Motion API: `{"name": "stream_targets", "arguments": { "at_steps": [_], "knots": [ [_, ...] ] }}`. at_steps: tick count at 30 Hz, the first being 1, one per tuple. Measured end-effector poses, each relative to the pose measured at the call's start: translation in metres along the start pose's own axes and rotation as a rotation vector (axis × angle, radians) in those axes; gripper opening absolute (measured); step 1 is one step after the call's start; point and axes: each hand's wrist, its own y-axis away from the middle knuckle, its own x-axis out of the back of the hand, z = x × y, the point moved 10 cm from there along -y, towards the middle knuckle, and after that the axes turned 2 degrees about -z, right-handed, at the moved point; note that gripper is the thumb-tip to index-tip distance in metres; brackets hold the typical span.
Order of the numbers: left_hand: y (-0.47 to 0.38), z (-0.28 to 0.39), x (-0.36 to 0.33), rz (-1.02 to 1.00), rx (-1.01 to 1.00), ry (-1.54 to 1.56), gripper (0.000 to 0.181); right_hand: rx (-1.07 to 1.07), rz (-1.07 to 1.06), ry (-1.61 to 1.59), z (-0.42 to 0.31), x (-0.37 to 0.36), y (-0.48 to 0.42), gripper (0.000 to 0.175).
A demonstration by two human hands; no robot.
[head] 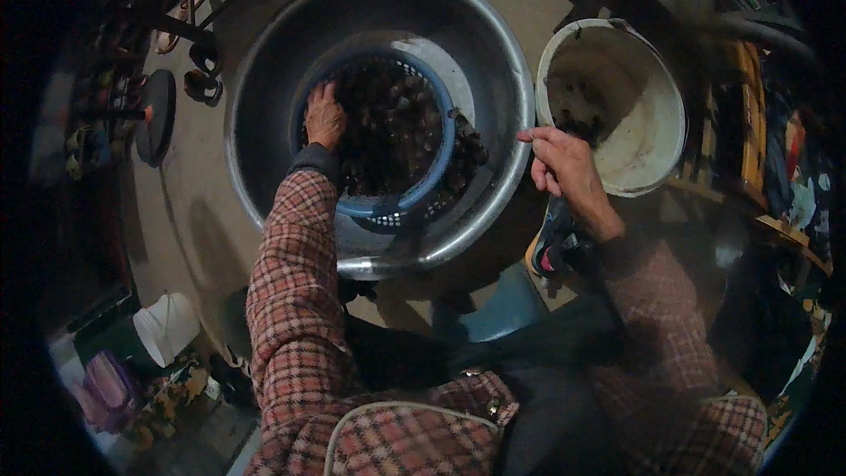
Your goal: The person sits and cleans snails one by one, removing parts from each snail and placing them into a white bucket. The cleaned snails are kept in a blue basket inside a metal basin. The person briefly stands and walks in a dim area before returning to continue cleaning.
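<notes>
A blue plastic basket with a perforated wall sits inside a wide metal basin. Small dark roundish pieces, too dim to name exactly, heap up in it. My left hand reaches in at the basket's left side, its fingers on the heap; whether they grip a piece is hidden. More dark pieces lie in the basin outside the basket's right rim. My right hand hovers between the basin's right rim and a white bucket, fingers bent. Nothing can be made out at its fingertips.
Dark matter lies within the bucket. A blue plastic surface shows below the basin, near a shoe. Left stand a round dark disc, a pair of dark shoes and a white container. Wooden slats line the right.
</notes>
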Motion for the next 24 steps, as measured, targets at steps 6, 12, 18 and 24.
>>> {"name": "stream_targets", "arguments": {
  "at_steps": [6, 12, 18, 24],
  "knots": [
    [-0.021, -0.02, -0.04, -0.432, 0.161, -0.228, 0.044, -0.003, -0.056, -0.013, 0.003, -0.012, -0.017, 0.031],
    [-0.017, -0.02, -0.009, -0.357, 0.219, -0.15, 0.048, 0.043, -0.077, 0.027, -0.005, -0.018, -0.016, 0.032],
    [0.019, -0.035, 0.053, 0.047, 0.511, 0.208, 0.047, 0.087, -0.053, 0.102, -0.011, -0.017, -0.009, 0.028],
    [0.071, 0.027, 0.004, -0.047, 0.647, 1.869, 0.028, 0.162, -0.09, 0.105, -0.016, -0.027, 0.003, 0.022]
  ]
}}
